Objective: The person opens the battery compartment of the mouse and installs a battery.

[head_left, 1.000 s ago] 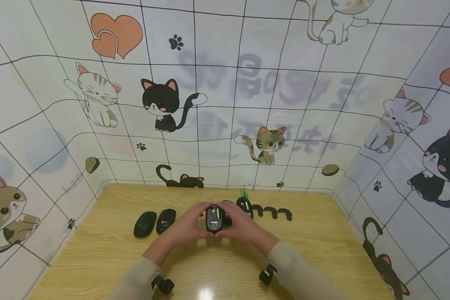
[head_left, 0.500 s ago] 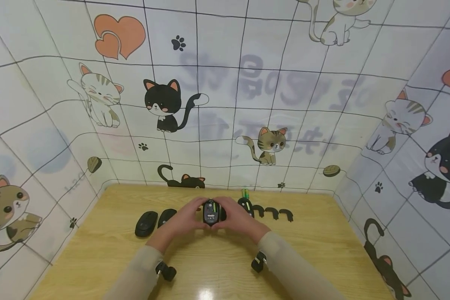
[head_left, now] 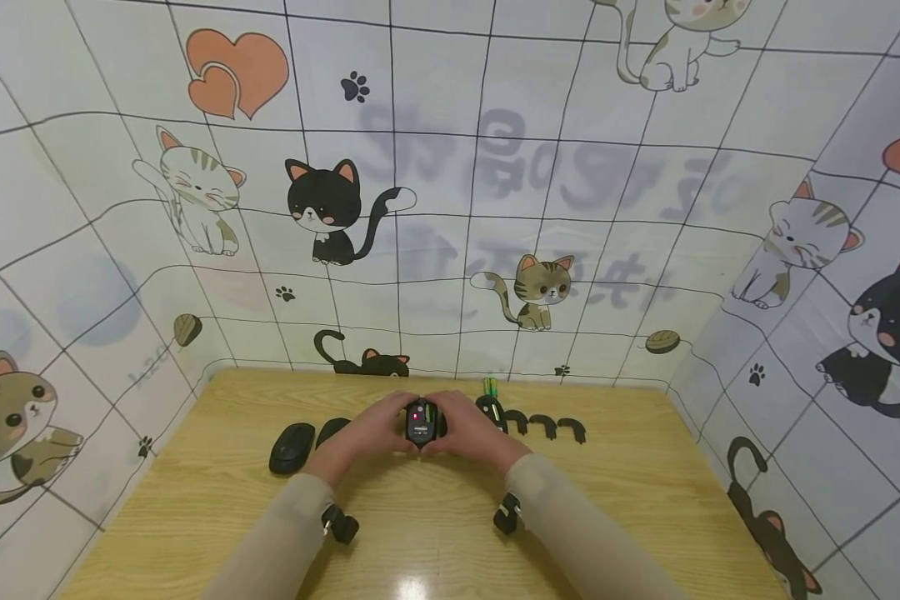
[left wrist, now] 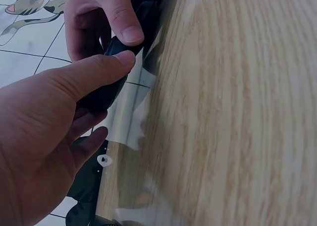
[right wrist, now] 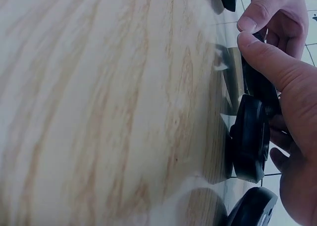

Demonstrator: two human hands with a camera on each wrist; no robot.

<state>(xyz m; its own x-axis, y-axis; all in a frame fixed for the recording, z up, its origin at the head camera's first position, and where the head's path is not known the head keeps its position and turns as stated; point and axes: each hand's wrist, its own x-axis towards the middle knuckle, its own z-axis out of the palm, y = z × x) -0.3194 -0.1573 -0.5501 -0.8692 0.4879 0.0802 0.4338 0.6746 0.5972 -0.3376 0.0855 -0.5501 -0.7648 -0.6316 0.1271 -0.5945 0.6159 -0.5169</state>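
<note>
An upturned black computer mouse (head_left: 422,432) sits between the 2 hands, straight ahead of the person, its long axis running away from the chest and its underside facing the head camera. The left hand (head_left: 378,427) pinches its left flank and the right hand (head_left: 467,427) its right flank, fingers curled round the far end; the 2 thumbs come together at the near end, their tips just beside each other. Both hands are equally near, but the open battery bay (head_left: 429,413) runs lengthwise on the right side of the underside, so the right fingers are closer to it. A red light (head_left: 415,415) glows to its left. Whether the mouse touches the table (head_left: 427,533) I cannot tell.

Past the right hand lie a partly hidden mouse (head_left: 491,408), 2 green batteries (head_left: 491,387) beyond it, and 3 curved black pieces (head_left: 543,426) in a row, probably covers; the right hand is nearer to all of these. On the left, 2 black mice (head_left: 292,448) lie beside the left forearm, 1 of them partly covered by it.
</note>
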